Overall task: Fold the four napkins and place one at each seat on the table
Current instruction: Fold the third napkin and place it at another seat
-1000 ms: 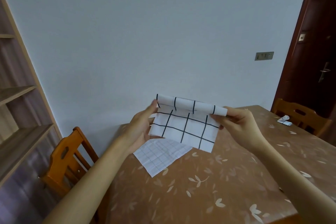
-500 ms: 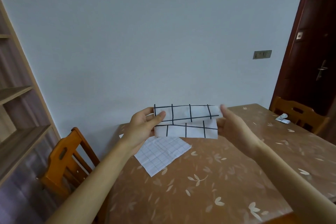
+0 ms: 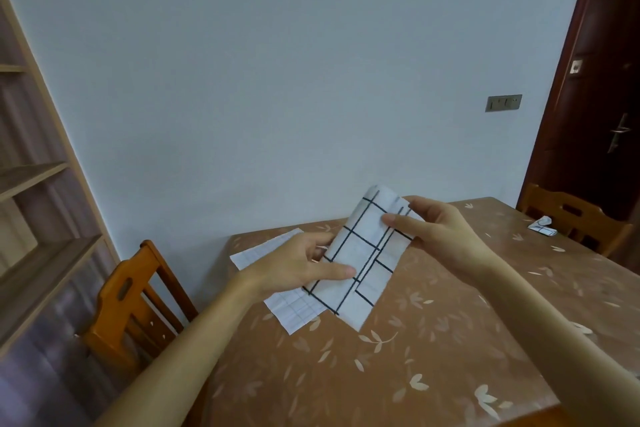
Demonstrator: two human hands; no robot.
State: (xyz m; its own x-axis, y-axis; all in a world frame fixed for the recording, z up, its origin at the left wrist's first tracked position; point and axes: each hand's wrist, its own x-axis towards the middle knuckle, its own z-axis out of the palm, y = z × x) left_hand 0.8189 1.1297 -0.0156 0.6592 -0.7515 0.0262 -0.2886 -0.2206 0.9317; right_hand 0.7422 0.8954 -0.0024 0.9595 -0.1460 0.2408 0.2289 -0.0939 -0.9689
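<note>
I hold a white napkin with a bold black grid (image 3: 360,267), folded into a long strip and tilted diagonally just above the table (image 3: 433,340). My left hand (image 3: 304,267) grips its lower left side, thumb across the top. My right hand (image 3: 433,225) pinches its upper end. Under it a white napkin with a fine grid (image 3: 294,308) lies flat on the table, partly hidden by my left hand. A small folded napkin (image 3: 542,226) rests at the far right seat.
An orange wooden chair (image 3: 135,298) stands at the table's left end, another wooden chair (image 3: 571,218) at the far right. Wooden shelves (image 3: 31,211) line the left wall. A dark door (image 3: 602,107) is at the right. The tablecloth is brown with a leaf pattern.
The bold-grid napkin went from a hanging sheet to a narrow folded strip, then turned from level to diagonal and came lower and to the right. My view dipped toward the table.
</note>
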